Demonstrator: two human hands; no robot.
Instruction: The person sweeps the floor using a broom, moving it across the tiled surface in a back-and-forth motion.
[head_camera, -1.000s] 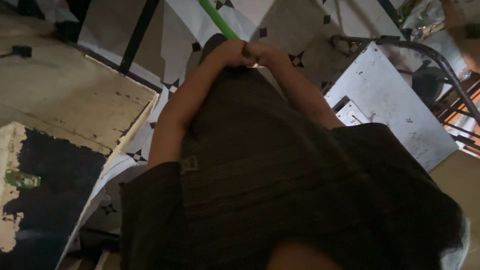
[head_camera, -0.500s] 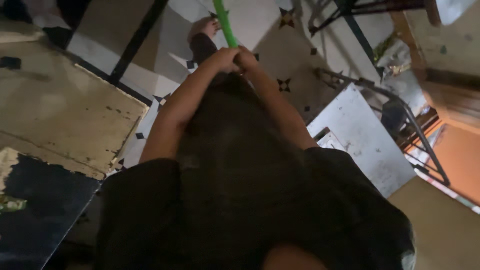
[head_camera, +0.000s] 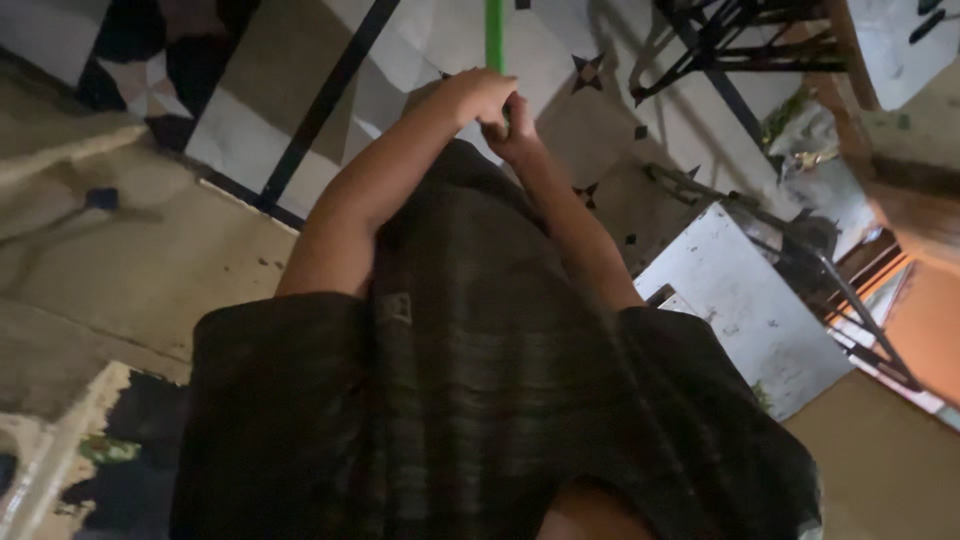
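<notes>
While both arms extend toward the upper centre of the frame, the left hand (head_camera: 478, 92) and the right hand (head_camera: 517, 132) meet on a green pole (head_camera: 494, 32). The pole runs near-vertically out of the top edge of the frame, just right of the centre line, and its lower end is hidden behind the two hands. The left hand sits slightly higher, and its grip is clamped around the pole with the fingers curled over the shaft. The right hand lies directly below and to the right, touching the left hand; its grip is also wrapped on the pole, although the fingertips are partly hidden.

A dark striped garment (head_camera: 480, 400) fills the lower centre of the frame and covers the body below the arms. Behind the hands, the tiled floor (head_camera: 560, 45) shows pale tiles with small dark star-shaped marks. A black bar (head_camera: 330, 100) crosses the floor diagonally in the upper left. A worn beige slab (head_camera: 150, 270) occupies the left side of the frame. At the right, a white scuffed panel (head_camera: 745, 310) leans beside a dark metal frame (head_camera: 830, 270). Another dark metal frame (head_camera: 740, 40) stands in the upper right.
</notes>
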